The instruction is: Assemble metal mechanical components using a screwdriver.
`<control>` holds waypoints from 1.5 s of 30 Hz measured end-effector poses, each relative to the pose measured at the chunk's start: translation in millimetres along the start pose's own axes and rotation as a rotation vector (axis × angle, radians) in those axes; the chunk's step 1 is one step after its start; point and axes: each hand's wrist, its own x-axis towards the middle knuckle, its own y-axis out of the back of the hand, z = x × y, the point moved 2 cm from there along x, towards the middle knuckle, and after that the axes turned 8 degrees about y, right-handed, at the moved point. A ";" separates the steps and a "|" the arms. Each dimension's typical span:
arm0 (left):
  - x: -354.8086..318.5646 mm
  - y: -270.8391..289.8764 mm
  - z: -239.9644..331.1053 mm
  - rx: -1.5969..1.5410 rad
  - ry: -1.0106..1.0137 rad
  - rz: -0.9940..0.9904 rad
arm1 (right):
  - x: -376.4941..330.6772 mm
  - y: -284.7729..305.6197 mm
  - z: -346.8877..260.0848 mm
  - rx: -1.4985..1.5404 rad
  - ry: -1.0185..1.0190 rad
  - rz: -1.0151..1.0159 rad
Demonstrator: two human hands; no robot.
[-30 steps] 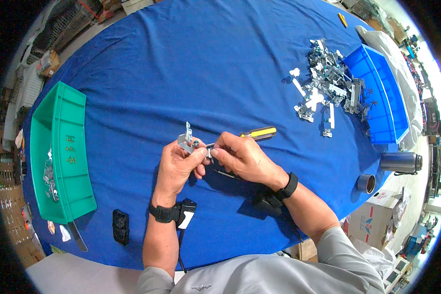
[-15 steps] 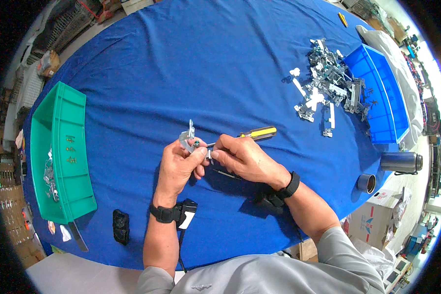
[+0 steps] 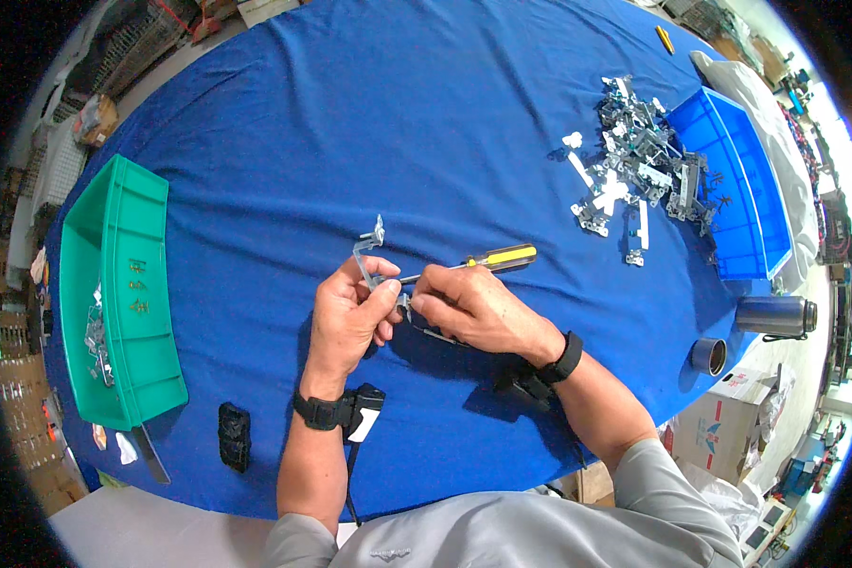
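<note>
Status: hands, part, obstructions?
Left hand holding metal bracket. Right hand curled close beside it, grip unclear. Screwdriver just beyond right hand, shaft partly hidden.

A workshop: metal parts [image 3: 651, 175], bins [image 3: 142, 331], screwdriver [image 3: 504, 257].

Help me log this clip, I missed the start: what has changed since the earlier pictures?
The metal bracket in the left hand has tilted, its upper end moving up and to the right. No release is visible. The right hand stays close beside it; the screwdriver, green bin and blue bin stay put.
</note>
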 end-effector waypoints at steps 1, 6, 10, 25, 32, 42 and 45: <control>0.4 0.0 -0.6 -0.005 0.000 -0.003 | 0.4 0.2 -1.2 0.034 -0.010 0.018; 2.0 -0.8 -1.7 -0.010 0.010 0.000 | -1.2 -1.6 -3.0 0.153 -0.043 0.110; 1.1 -0.4 -1.0 -0.011 -0.008 -0.001 | 1.3 3.0 -2.9 0.082 -0.148 -0.097; 2.5 -0.7 -4.2 -0.022 -0.038 -0.012 | 0.9 -0.4 -0.7 0.013 -0.044 -0.018; 2.9 -0.9 -3.8 -0.029 -0.051 -0.009 | -1.7 0.5 -2.2 0.156 -0.129 -0.001; 2.9 -0.1 -3.2 -0.044 -0.034 -0.015 | 0.9 0.9 -6.6 0.136 0.002 0.046; 2.4 -0.5 -3.6 -0.047 -0.028 -0.018 | -2.9 -0.5 2.0 0.209 -0.112 0.002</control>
